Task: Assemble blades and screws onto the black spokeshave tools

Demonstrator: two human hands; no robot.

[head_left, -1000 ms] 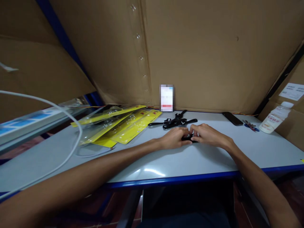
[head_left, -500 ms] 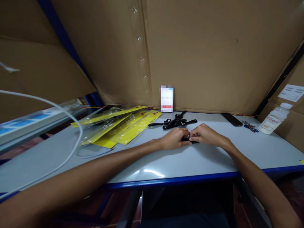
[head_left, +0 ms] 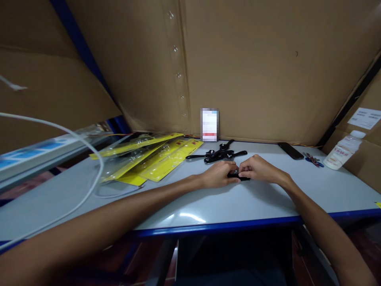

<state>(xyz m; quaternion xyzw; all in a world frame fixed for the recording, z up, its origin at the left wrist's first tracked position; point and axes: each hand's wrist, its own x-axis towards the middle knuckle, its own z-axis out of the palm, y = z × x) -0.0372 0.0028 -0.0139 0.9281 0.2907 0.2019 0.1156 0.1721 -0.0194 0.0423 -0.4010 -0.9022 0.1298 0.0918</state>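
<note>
Both of my hands meet over the table around a black spokeshave [head_left: 244,178], most of which they cover. My left hand [head_left: 219,174] is closed on its body and left side, with the thumb along the near edge. My right hand [head_left: 259,168] pinches with its fingertips at the middle of the tool; what exactly they pinch is hidden. One dark handle end sticks out below the right fingers. Just beyond my hands lies a loose pile of similar black spokeshaves [head_left: 224,154], their handles crossing.
Yellow-backed clear blister packs [head_left: 165,165] lie heaped to the left. A phone with a blurred screen [head_left: 210,125] leans on the cardboard wall [head_left: 253,71]. Right are a black phone [head_left: 291,151], keys [head_left: 312,159] and a white bottle [head_left: 344,151]. A white cable [head_left: 99,167] loops at left.
My right fingertips have shifted very slightly, and a little more of the spokeshave's handle shows beneath them. My left hand keeps its hold.
</note>
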